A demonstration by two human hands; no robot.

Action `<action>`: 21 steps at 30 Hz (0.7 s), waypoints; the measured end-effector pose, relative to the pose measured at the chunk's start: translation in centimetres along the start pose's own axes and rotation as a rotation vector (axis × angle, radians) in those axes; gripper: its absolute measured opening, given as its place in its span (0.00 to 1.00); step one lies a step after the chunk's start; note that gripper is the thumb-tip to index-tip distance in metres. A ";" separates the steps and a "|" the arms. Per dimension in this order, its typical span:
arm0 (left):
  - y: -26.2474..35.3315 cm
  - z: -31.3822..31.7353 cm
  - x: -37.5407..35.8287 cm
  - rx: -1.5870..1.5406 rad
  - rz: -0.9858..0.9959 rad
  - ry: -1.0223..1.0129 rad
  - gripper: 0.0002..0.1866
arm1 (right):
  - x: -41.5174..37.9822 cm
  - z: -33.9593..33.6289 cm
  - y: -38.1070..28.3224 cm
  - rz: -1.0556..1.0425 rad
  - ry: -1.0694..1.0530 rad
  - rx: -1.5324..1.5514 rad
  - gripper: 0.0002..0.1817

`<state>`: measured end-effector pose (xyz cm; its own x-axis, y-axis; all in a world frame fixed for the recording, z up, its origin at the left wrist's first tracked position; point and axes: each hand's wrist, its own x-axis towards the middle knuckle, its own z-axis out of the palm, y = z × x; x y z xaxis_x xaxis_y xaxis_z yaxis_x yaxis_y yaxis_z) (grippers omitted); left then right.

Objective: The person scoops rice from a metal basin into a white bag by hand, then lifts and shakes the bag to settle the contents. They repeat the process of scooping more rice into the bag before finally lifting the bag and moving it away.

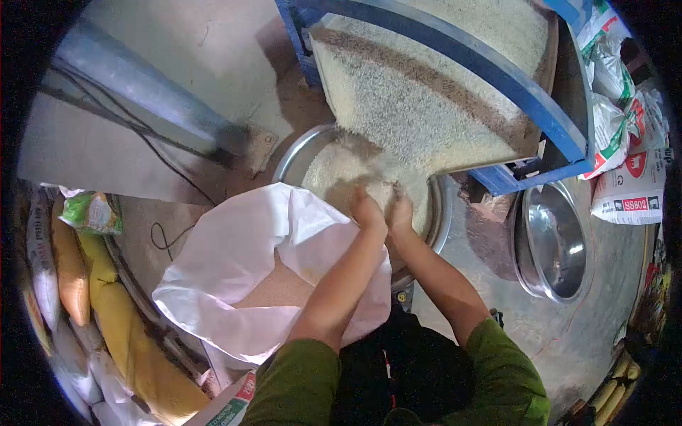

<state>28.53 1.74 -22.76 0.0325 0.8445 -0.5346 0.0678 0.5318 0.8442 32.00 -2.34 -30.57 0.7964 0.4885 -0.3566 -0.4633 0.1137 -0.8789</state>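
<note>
Both my hands are together over a round metal basin [442,220] heaped with pale grain [330,170]. My left hand [368,207] is low at the grain, its fingers partly hidden and blurred. Close beside it on the right is my right hand [400,211], its fingers also smeared. Whether either holds grain does not show clearly. A large open white sack [213,263] with brownish grain [278,287] inside stands in front of me, left of my forearms. Above the basin, a tray of grain [419,106] in a blue frame [490,57] slopes down to the basin's edge.
Empty-looking metal basins [558,241] stand on the floor at right. Printed sacks [629,186] are piled at the right edge. Yellow and white filled sacks [135,341] line the lower left. A blue-grey pipe [142,85] and dark cables cross the upper left.
</note>
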 end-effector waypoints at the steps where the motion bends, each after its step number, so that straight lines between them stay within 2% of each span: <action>1: 0.1 -0.5 0.0 -0.124 -0.051 0.016 0.21 | -1.1 1.3 -2.4 -0.005 -0.002 -0.002 0.15; 3: 0.4 -1.2 0.4 -0.225 -0.079 -0.037 0.19 | -3.8 4.5 -7.8 0.236 0.103 0.412 0.16; 5: 5.2 -2.4 -2.7 -0.560 -0.153 -0.136 0.18 | -6.4 6.7 -11.8 0.175 0.024 0.390 0.16; 10: 9.3 -9.7 -4.7 -0.636 -0.082 -0.146 0.15 | -12.3 11.4 -13.4 0.005 -0.218 0.271 0.16; 11: 9.6 -11.8 -5.1 -0.666 -0.070 -0.177 0.14 | -13.7 11.9 -13.3 -0.191 -0.292 0.014 0.15; 12: 9.5 -14.0 -5.9 -0.587 0.039 -0.255 0.14 | -14.7 12.3 -12.8 -0.101 -0.400 -0.061 0.15; 13: 9.3 -16.1 -6.7 -0.506 0.148 -0.336 0.15 | -13.8 11.3 -8.4 -0.693 -0.457 -0.685 0.16; 14: 8.9 -18.4 -6.7 -0.459 0.022 -0.300 0.16 | -14.9 11.7 -8.0 -0.048 -0.642 -0.443 0.17; 15: 8.6 -20.0 -6.5 -0.406 -0.106 -0.263 0.18 | -15.4 11.3 -7.9 -0.049 -0.634 -0.438 0.17; 16: 10.3 -20.6 -7.3 -0.391 -0.112 -0.267 0.18 | -15.9 10.9 -7.7 -0.070 -0.765 -0.587 0.17; 17: 13.2 -20.8 -9.0 -0.296 -0.357 -0.177 0.19 | -16.0 10.5 -7.5 -0.090 -0.896 -0.737 0.17; 18: 15.1 -20.7 -9.9 -0.200 -0.594 -0.083 0.21 | -15.0 9.7 -6.5 -0.245 -0.907 -0.791 0.17; 19: 15.4 -20.4 -9.7 -0.191 -0.596 -0.085 0.21 | -13.9 8.8 -7.3 -0.336 -0.925 -0.721 0.17; 20: 15.7 -20.0 -9.4 -0.208 -0.506 -0.132 0.21 | -12.3 7.9 -8.3 -0.425 -0.941 -0.653 0.18; 21: 15.8 -19.4 -9.1 -0.227 -0.419 -0.180 0.21 | -10.9 7.2 -10.3 -0.216 -0.888 -0.625 0.17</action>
<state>9.92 3.68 -3.77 0.2211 0.5423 -0.8106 -0.1056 0.8396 0.5329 25.31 -2.61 -15.36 0.1586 0.9864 -0.0422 0.1287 -0.0631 -0.9897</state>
